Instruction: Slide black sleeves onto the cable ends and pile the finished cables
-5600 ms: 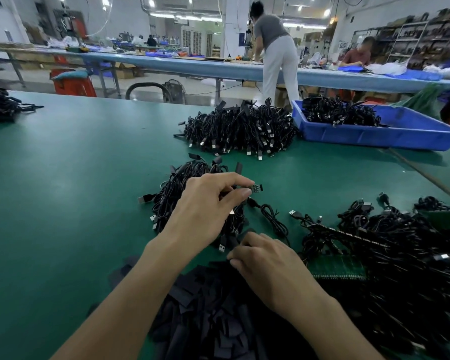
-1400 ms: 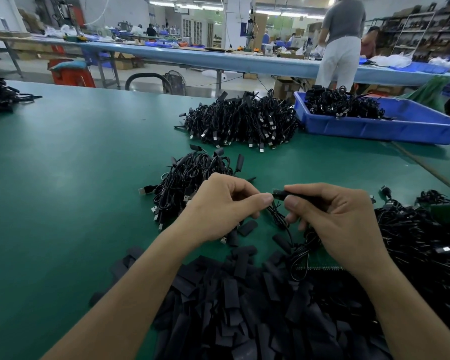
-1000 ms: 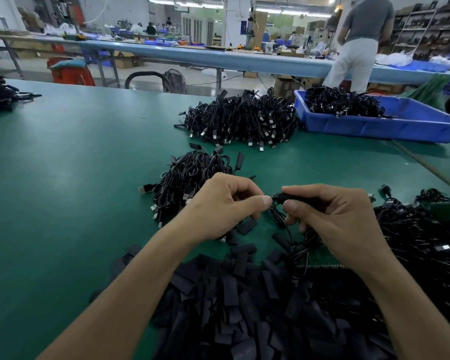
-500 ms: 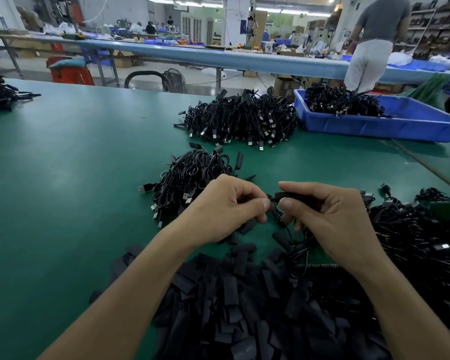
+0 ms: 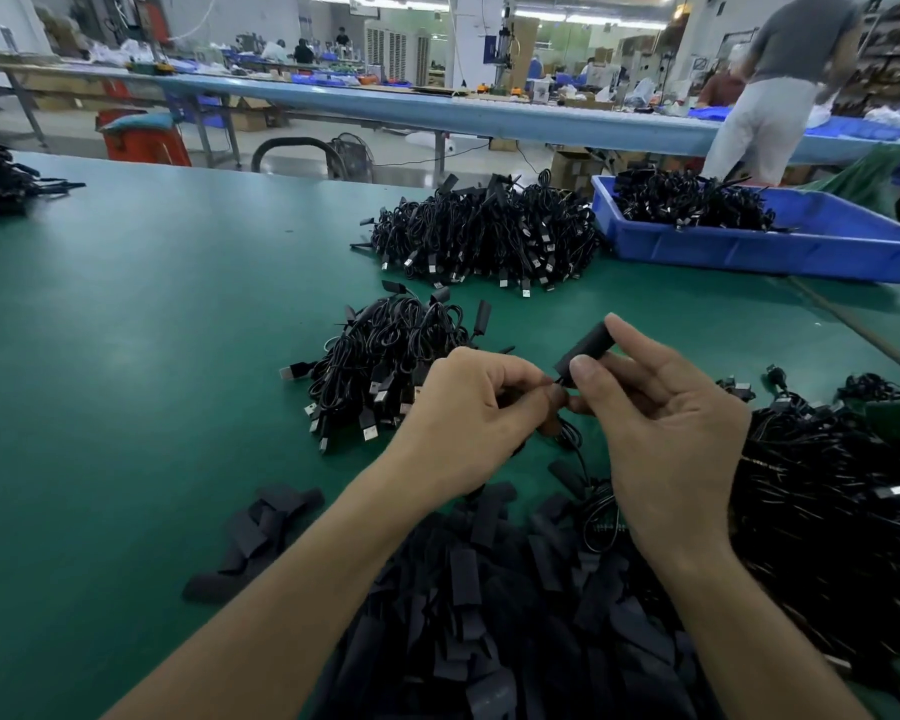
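Pinching black sleeve (image 5: 585,347) in right hand (image 5: 661,428), left hand (image 5: 468,413) pinching cable (image 5: 572,439) at its lower end, loose sleeves (image 5: 489,615) on green desk (image 5: 126,356).

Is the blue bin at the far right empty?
No, the blue bin holds a heap of black cables.

Green-topped table (image 5: 126,330), long blue bench (image 5: 437,114) behind, white pillar (image 5: 476,39), ceiling strip lights (image 5: 614,18), shelving (image 5: 894,49) far right
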A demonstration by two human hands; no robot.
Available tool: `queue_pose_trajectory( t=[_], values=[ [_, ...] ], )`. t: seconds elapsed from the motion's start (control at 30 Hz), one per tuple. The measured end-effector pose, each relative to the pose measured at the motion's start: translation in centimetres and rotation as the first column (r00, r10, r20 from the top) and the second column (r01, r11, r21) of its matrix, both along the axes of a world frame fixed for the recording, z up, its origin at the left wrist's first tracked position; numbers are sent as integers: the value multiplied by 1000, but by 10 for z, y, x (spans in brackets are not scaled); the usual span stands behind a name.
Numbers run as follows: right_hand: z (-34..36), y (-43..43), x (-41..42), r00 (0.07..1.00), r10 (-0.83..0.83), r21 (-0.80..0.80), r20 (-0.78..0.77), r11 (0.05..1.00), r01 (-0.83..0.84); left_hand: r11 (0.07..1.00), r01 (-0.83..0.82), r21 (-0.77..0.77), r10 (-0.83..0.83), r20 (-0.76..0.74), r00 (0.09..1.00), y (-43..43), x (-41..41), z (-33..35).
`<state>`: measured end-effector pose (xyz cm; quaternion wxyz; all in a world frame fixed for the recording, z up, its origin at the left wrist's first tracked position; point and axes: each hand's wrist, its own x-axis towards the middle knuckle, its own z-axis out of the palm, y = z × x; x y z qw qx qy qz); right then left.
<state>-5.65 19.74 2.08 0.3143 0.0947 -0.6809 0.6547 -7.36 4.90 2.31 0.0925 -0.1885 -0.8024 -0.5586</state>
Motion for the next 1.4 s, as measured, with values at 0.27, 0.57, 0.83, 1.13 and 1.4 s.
queue_pose_trajectory(
  t=[0.27,0.57,0.83,1.13,1.4],
  values=[
    [2,-2,2,1000,2,125,-30,992,1,998,-7,57,9,-39,999,9,2,-7],
    [-1,-1,0,996,44,254,74,965,-62,996,-44,81,44,6,999,10,3,-6],
    [4,2,3,995,57,182,80,981,-70,997,-33,75,34,-12,999,8,4,-3],
    [7,2,2,993,111,69,48,991,-114,998,-17,67,19,-36,999,8,7,2],
    [28,24,-2,990,85,-169,111,983,-66,988,150,-29,-143,168,975,3,6,2]
  ],
)
